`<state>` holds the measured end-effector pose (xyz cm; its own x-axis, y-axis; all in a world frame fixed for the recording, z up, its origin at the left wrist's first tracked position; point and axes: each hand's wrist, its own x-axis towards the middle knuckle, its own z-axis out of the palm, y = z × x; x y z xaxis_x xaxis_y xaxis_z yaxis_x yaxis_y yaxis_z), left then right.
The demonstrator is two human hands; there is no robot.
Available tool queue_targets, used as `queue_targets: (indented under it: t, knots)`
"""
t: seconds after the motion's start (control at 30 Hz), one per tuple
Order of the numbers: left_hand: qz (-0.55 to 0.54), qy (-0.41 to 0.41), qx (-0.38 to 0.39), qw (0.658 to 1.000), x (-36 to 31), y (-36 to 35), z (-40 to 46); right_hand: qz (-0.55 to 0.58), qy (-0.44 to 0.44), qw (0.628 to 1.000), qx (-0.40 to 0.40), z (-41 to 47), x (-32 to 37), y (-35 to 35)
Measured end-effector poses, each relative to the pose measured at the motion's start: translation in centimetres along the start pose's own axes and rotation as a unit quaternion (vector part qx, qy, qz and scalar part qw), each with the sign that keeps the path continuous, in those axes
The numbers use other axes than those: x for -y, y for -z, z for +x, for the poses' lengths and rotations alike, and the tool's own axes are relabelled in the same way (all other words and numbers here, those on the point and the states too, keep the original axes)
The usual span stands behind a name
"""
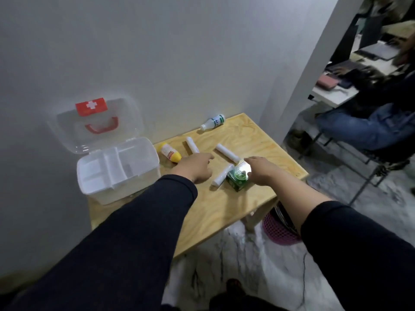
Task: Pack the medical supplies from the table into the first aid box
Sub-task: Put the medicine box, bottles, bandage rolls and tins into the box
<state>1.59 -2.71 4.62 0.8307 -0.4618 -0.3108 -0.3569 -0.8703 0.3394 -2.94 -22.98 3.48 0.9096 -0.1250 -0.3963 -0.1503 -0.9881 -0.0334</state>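
Note:
The white first aid box [107,185] stands open at the table's left end, its clear lid [67,135] with a red cross label leaning on the wall and a divided tray on top. On the wooden table [202,212] lie a yellow bottle [170,152], three white rolls [192,144] [227,153] [222,174], a white bottle with a green label [213,122] and a green box [238,178]. My left hand [195,168] hovers between the yellow bottle and the nearest roll, fingers loosely apart. My right hand [260,170] rests over the green box's right side, holding nothing.
A grey wall runs behind the table. A pink basket [278,230] sits on the floor under the table's right end. A seated person in jeans [368,129] occupies a chair at the right, by a desk with laptops.

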Motion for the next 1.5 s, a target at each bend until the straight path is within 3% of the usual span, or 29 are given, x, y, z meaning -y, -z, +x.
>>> queue_targets:
  t: [0.17,0.53,0.8,1.0,1.3,1.5]
  knots:
    - [-0.003,0.035,0.016,0.999,-3.4,-2.4,2.2,-0.006,0.043,0.999,0.029,2.2,-4.6,-1.0]
    - [-0.04,0.143,-0.005,0.989,-5.0,-5.0,2.7,-0.059,0.18,0.982,-0.022,6.0,-6.9,-2.3]
    - [-0.073,0.169,-0.034,0.982,-6.2,-4.3,1.4,0.037,0.229,0.972,-0.038,5.0,-7.8,1.4]
    - [-0.076,0.211,-0.105,0.969,-4.5,-1.3,-1.8,0.049,0.292,0.951,-0.089,4.1,-3.7,6.0]
    - [-0.052,0.331,-0.131,0.933,3.4,2.1,-10.3,0.014,0.366,0.923,-0.12,3.7,7.5,8.8]
    - [-0.045,0.367,-0.149,0.917,9.2,2.1,-13.3,-0.023,0.38,0.91,-0.166,4.0,14.7,8.9]
